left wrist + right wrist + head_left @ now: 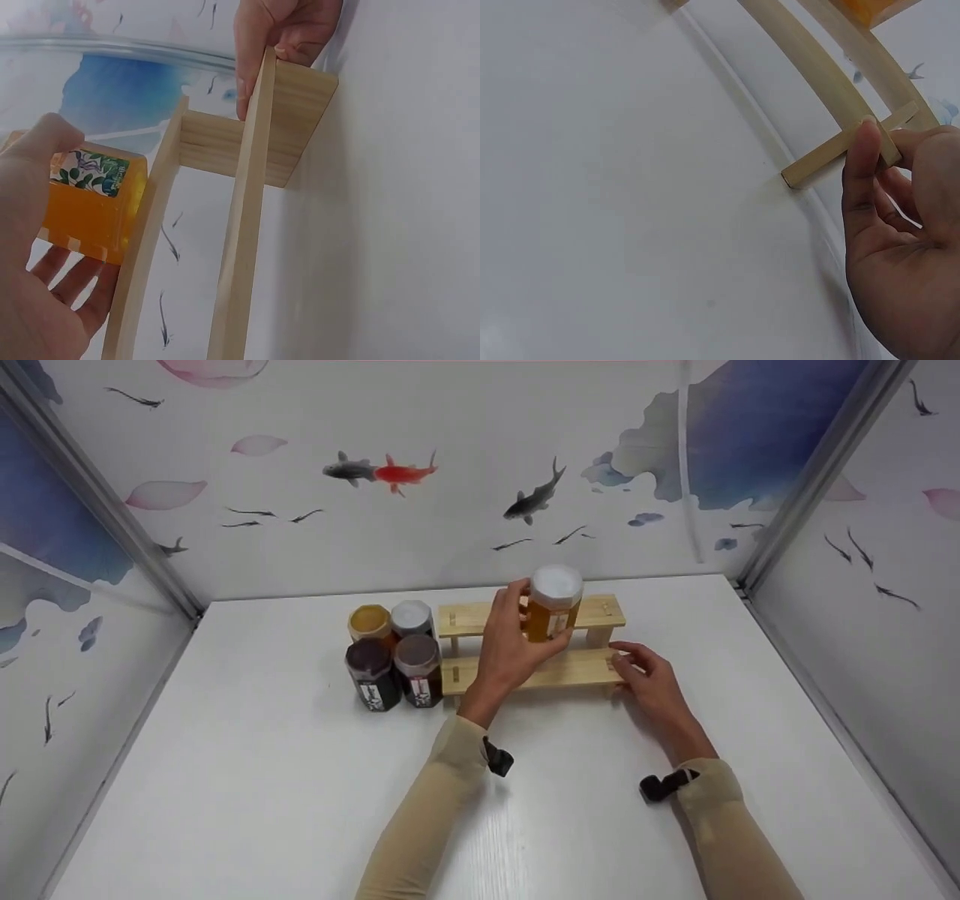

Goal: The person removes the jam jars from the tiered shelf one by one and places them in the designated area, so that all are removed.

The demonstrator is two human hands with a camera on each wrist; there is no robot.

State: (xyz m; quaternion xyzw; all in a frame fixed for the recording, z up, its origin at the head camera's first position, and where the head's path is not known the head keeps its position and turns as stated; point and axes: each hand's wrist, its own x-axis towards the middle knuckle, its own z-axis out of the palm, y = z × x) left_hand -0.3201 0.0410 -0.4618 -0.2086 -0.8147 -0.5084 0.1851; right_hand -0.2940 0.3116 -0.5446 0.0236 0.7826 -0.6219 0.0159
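My left hand [510, 649] grips a jar of amber honey [553, 607] with a white lid and a label. The jar is upright in the head view, overlapping the upper board of a two-step wooden rack [525, 680]. In the left wrist view its base is right at the upper board's edge [156, 225]. My right hand [656, 686] pinches the right end of the lower board, thumb on the front and fingers behind, as the right wrist view shows [900, 217].
Left of the rack, close together, stand two dark jars [375, 679] in front, with an amber-topped jar [370, 621] and a white-lidded jar [412, 617] behind. All stand on a white table [262, 780]. Printed wall panels [465, 420] enclose the back and sides.
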